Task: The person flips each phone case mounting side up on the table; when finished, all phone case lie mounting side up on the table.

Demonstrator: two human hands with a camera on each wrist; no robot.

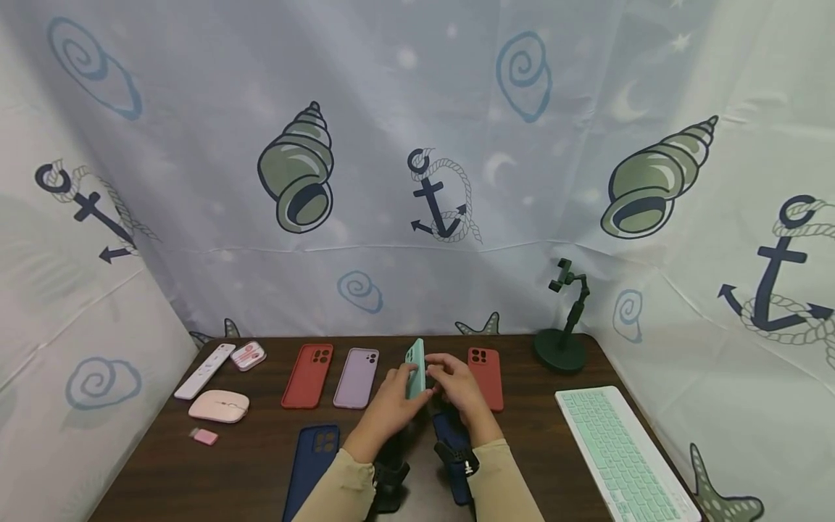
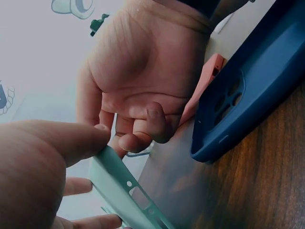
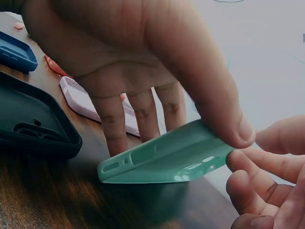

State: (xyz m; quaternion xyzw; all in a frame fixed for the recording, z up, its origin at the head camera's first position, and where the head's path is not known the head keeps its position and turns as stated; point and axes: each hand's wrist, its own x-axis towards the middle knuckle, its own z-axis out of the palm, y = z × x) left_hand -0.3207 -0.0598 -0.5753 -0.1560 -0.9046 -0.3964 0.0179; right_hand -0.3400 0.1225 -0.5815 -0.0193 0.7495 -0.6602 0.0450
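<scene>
A mint-green phone case (image 1: 415,370) stands raised on edge over the middle of the table. My left hand (image 1: 390,406) grips it, thumb on one face and fingers spread behind, as the right wrist view shows. At its corner my right hand (image 1: 459,388) pinches with thumb and index finger, the other fingers curled. The case's cutouts and side slots show in the right wrist view (image 3: 138,160). Under the right wrist lies a blue phone case (image 2: 252,90). A black phone case (image 3: 33,124) lies by the left forearm, mostly hidden in the head view.
A red (image 1: 308,377) and a lilac phone case (image 1: 356,378) lie left, another red case (image 1: 491,380) right, and a second blue case (image 1: 312,464) in front. Remote (image 1: 205,371), mouse (image 1: 219,406) and pink USB stick (image 1: 205,436) sit far left; keyboard (image 1: 626,453) and green stand (image 1: 561,351) right.
</scene>
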